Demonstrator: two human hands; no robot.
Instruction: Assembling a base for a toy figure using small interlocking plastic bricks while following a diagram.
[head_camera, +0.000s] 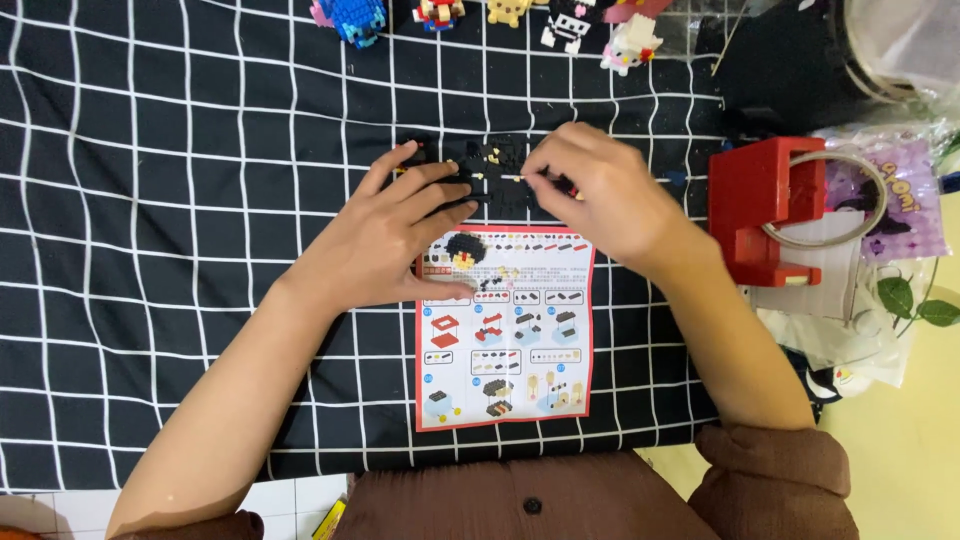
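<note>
I am seeing my left hand lying flat with fingers spread, pressing on the pile of small black bricks. My right hand is pinching one tiny piece just above that pile. The instruction sheet is lying near, on the checked cloth. I judge the building is only starting; finished figures are standing far behind.

Both hands on black bricks

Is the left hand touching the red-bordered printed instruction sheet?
Touching. The head view shows the left hand lying on the top-left corner of the red-bordered instruction sheet, thumb across its edge.
</note>
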